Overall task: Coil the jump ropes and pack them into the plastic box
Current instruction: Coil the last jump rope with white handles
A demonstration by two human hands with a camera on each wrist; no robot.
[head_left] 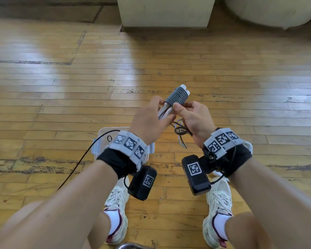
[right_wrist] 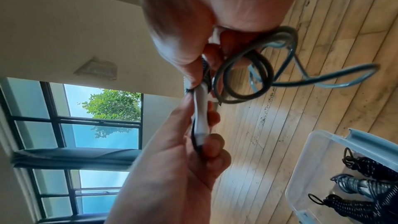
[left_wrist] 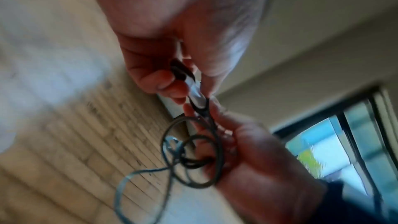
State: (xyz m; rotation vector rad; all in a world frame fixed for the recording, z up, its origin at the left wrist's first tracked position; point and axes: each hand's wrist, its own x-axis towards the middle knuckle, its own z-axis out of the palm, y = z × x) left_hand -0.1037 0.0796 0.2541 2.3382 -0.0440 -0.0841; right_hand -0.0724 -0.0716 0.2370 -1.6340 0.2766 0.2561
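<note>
A jump rope [head_left: 177,95] has its grey-blue cord wound in tight turns around its two white handles, held in front of me above the wooden floor. My left hand [head_left: 151,117] grips the handles' lower ends [right_wrist: 201,113]. My right hand [head_left: 185,108] pinches the cord at the coil's near end. Loose loops of cord [head_left: 180,131] [right_wrist: 258,74] hang under its palm. The clear plastic box [head_left: 101,132] with blue latches stands on the floor beneath my left wrist, mostly hidden. The right wrist view shows several coiled ropes [right_wrist: 366,185] lying inside the box [right_wrist: 312,159].
A pale square pillar base [head_left: 165,11] and a rounded pale object [head_left: 269,9] stand at the far edge of the floor. My white shoes [head_left: 117,203] are planted just behind the box. A thin black cable [head_left: 83,159] runs left from my left wrist.
</note>
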